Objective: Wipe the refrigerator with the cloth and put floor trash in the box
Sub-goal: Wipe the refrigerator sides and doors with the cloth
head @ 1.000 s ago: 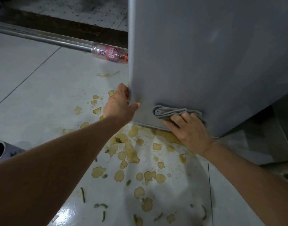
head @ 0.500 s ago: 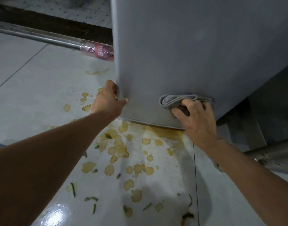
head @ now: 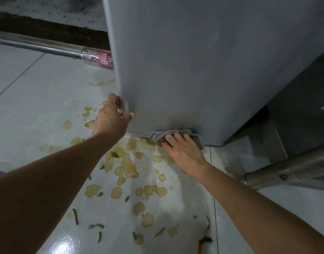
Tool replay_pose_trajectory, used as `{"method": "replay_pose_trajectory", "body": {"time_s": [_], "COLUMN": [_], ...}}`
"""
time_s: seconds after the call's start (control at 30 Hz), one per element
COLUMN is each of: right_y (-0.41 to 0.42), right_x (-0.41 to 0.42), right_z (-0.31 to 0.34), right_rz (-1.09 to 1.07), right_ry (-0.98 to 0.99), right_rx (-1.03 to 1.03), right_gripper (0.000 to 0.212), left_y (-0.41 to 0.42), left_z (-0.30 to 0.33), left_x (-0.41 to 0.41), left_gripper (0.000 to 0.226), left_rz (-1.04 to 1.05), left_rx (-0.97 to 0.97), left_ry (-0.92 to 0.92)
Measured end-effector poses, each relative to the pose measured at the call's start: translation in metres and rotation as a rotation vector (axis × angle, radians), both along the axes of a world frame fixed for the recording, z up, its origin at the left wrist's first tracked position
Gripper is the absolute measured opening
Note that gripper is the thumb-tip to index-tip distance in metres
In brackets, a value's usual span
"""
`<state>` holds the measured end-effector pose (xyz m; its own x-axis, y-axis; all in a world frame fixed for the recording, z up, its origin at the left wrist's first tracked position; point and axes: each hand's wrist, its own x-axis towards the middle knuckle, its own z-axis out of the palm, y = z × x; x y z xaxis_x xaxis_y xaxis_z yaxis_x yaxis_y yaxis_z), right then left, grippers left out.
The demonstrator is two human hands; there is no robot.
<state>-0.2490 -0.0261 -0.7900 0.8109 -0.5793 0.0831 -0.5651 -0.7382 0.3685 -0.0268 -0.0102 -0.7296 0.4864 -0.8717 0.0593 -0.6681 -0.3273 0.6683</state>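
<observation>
Step in hand: wiping the refrigerator, down at the very bottom edge of its grey face; floor pickup judged not yet begun.
Cloth: folded grey, pressed flat against the lowest strip of the refrigerator, just above the floor.
Right hand: fingers straight and laid over the cloth, pressing rather than clutching; thumb side hidden, so any pinch underneath not visible.
Left hand: grasping the refrigerator's left corner edge, thumb on the front face, fingers wrapped round the side, steadying.
Floor trash: pale yellow peelings and thin green strips scattered over the shiny tiled floor in front of the refrigerator, some touching its base.
Box: not in view.
Bottle: clear plastic, lying on the floor beside the refrigerator's left side, partly behind it.
Writing: red label on the bottle with a large white "B"; smaller print too blurred to read. No brand visible on the refrigerator.
Metal pipes: one along the floor at upper left, another at lower right.
Next move, as a judgement: finish the bottom strip sideways, keeping the cloth off the dirty floor; then free a hand, find the box and gather the scraps.
</observation>
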Motion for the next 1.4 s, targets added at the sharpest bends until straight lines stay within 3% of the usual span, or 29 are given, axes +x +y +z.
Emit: {"method": "replay_pose_trajectory", "body": {"time_s": [0.17, 0.3, 0.53, 0.63, 0.7, 0.8, 0.93, 1.0, 1.17, 1.3, 1.4], "right_y": [-0.011, -0.017, -0.008, -0.004, -0.004, -0.005, -0.013, -0.018, -0.028, -0.038, -0.04], "right_x": [-0.02, -0.053, -0.112, -0.114, -0.109, -0.093, -0.081, -0.082, -0.079, -0.065, -0.055], "right_z": [0.003, 0.007, 0.007, 0.009, 0.013, 0.017, 0.011, 0.008, -0.002, -0.002, 0.0], "right_rz": [0.029, -0.069, -0.37, -0.568, -0.711, -0.722, -0.833, -0.942, -1.353, -1.558, -1.653], "right_ry": [0.118, 0.187, -0.044, -0.311, -0.672, -0.991, -1.289, -1.352, -1.262, -1.657, -1.84], "right_rx": [0.082, 0.092, 0.062, 0.045, 0.017, -0.107, 0.069, 0.233, 0.571, 0.792, 0.75], "right_gripper": [0.036, 0.04, 0.045, 0.028, 0.024, 0.011, 0.035, 0.037, 0.06, 0.068, 0.053], "left_y": [-0.001, -0.001, -0.001, -0.001, -0.001, 0.0, 0.0, 0.0, 0.0, 0.0, -0.001], "left_z": [0.005, 0.004, 0.007, 0.007, 0.007, 0.006, 0.007, 0.007, 0.008, 0.007, 0.007], "left_x": [0.001, 0.004, 0.004, 0.002, 0.003, 0.003, 0.002, 0.002, 0.001, 0.003, 0.006], "left_gripper": [0.033, 0.033, 0.034, 0.034, 0.033, 0.033, 0.035, 0.035, 0.035, 0.035, 0.035], "left_rz": [0.012, -0.003, 0.003, 0.0, -0.003, -0.007, -0.01, -0.005, 0.007, -0.003, -0.028], "left_rx": [0.032, 0.062, 0.079, 0.079, 0.077, 0.07, 0.07, 0.078, 0.095, 0.1, 0.107], "left_ry": [0.021, 0.022, 0.0, 0.013, 0.016, 0.008, -0.002, -0.004, -0.003, -0.003, -0.007]}}
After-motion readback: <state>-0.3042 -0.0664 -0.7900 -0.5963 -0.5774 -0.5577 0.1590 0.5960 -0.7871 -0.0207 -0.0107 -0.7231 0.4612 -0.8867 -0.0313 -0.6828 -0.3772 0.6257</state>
